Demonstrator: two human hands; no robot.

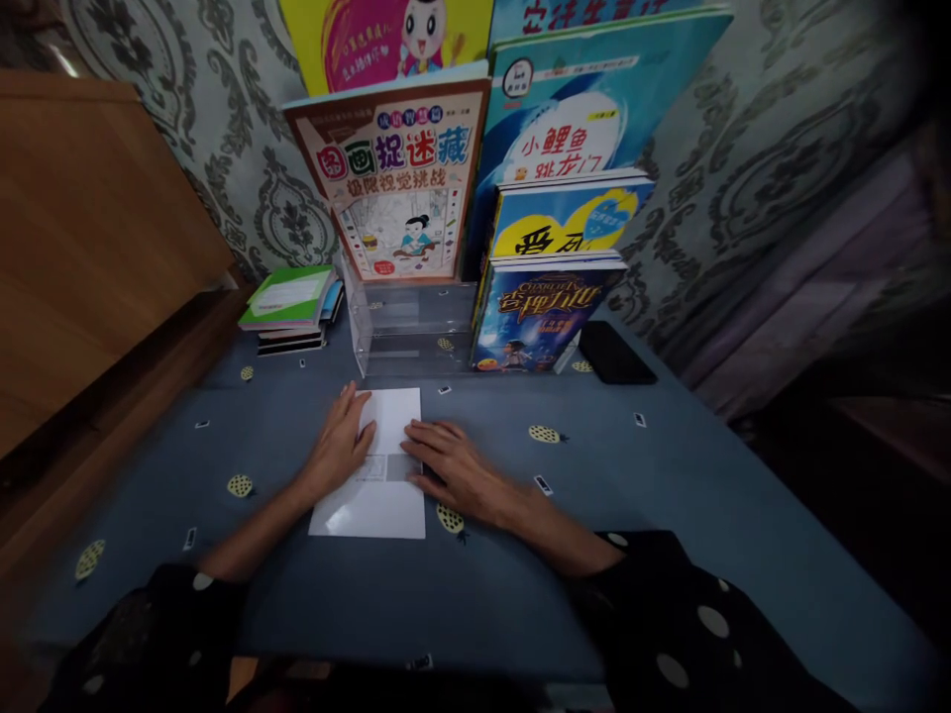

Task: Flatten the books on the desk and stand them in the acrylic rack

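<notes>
A white book or booklet (pixel 371 510) lies flat on the table in front of me, with a grey band and a small printed box across its middle. My left hand (pixel 343 441) rests along its upper left edge, fingers stretched away from me and thumb on the white surface. From the other side, my right hand (pixel 453 465) lies over its right edge, fingers extended and slightly apart. Both hands touch the book without lifting it. What is printed in the small box is too blurred to read.
Behind the book stands a clear acrylic rack (pixel 416 347). Its left side holds a picture-puzzle book (pixel 405 188); its right side holds several books, a dark blue one (pixel 546 312) in front. A book stack (pixel 293 302) sits left, a black phone-like object (pixel 616 352) right. A wooden cabinet (pixel 96 228) borders the left.
</notes>
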